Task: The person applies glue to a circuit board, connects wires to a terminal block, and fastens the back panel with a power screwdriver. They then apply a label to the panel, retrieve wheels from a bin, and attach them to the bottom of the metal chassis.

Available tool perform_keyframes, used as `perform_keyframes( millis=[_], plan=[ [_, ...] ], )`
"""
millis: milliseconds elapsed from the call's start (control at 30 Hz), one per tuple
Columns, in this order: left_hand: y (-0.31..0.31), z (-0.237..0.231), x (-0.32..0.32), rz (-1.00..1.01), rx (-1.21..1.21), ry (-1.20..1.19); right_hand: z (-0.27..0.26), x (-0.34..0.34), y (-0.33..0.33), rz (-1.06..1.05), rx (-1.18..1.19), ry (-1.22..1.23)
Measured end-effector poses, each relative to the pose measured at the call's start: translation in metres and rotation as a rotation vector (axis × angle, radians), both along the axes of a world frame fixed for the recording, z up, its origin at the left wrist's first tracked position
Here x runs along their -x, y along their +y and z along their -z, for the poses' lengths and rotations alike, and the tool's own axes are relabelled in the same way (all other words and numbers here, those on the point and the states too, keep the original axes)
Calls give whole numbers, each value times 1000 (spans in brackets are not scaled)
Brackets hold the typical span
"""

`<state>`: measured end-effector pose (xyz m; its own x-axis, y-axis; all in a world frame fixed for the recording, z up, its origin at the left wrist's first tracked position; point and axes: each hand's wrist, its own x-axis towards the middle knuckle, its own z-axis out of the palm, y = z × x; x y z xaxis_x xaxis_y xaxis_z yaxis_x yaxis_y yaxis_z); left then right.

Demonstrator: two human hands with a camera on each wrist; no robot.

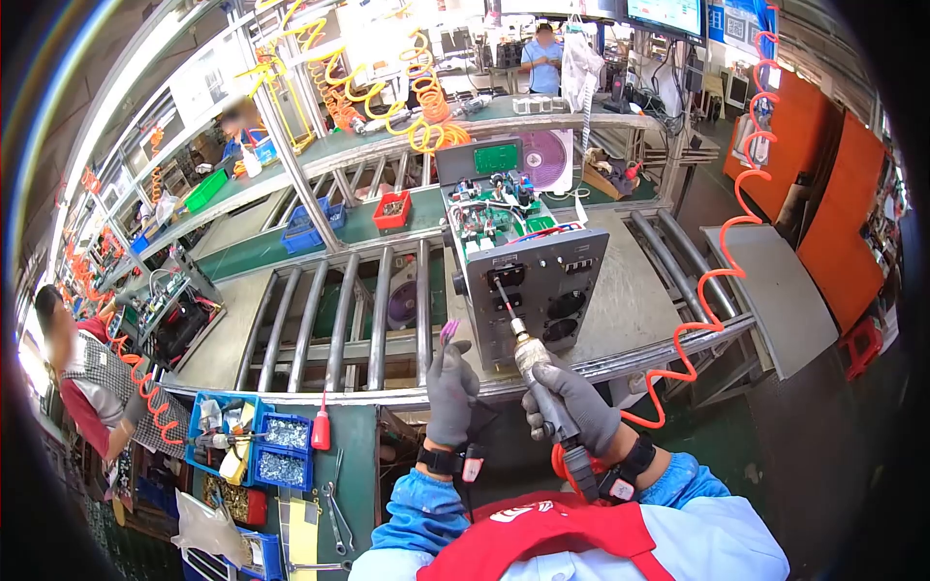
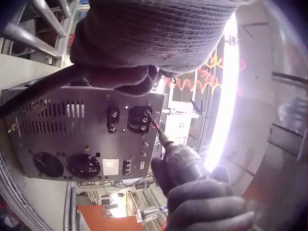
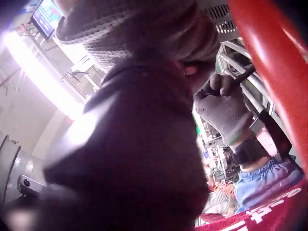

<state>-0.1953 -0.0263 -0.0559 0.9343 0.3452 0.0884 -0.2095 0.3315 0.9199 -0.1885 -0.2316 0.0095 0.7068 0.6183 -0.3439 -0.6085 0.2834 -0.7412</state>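
Observation:
My gloved right hand (image 1: 578, 402) grips a power screwdriver (image 1: 542, 373) with a pale front end and a dark body. Its long bit meets a round black fitting (image 2: 139, 119) in the upper part of the dark rear panel (image 1: 542, 300) of an open-topped electronic unit. My gloved left hand (image 1: 451, 395) is raised just left of the panel, fingers curled round a black cable (image 2: 41, 89). A small purple end (image 1: 449, 331) shows above its fingertips. Circuit boards (image 1: 499, 208) and wires lie exposed on top of the unit. The tool's body blocks much of the right wrist view.
The unit stands on a metal plate between conveyor rollers (image 1: 358, 320). A coiled orange air hose (image 1: 697, 334) hangs at right. Blue bins (image 1: 283, 450) of screws, a red bottle (image 1: 321, 430) and wrenches (image 1: 336, 513) lie on the green bench at lower left. Another person works at far left.

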Motion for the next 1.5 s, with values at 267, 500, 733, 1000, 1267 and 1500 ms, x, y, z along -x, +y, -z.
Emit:
perform_keyframes(
  millis=[267, 500, 733, 1000, 1267, 1500],
  plan=[
    [12, 0, -10, 275, 549, 56, -1, 16, -17, -87, 144, -147],
    [-1, 1, -17, 408, 690, 42, 12, 31, -44, -244, 42, -109],
    [-13, 2, -21, 453, 668, 74, 13, 31, -52, -209, 75, -87],
    [-22, -3, -18, 410, 452, 109, 14, 27, -63, -178, 83, -55],
    [-16, 10, -26, 522, 453, 98, 16, 24, -67, -189, 8, -3],
    [-24, 12, -35, 447, 593, -39, 14, 26, -63, -150, -7, -33]
  ],
)
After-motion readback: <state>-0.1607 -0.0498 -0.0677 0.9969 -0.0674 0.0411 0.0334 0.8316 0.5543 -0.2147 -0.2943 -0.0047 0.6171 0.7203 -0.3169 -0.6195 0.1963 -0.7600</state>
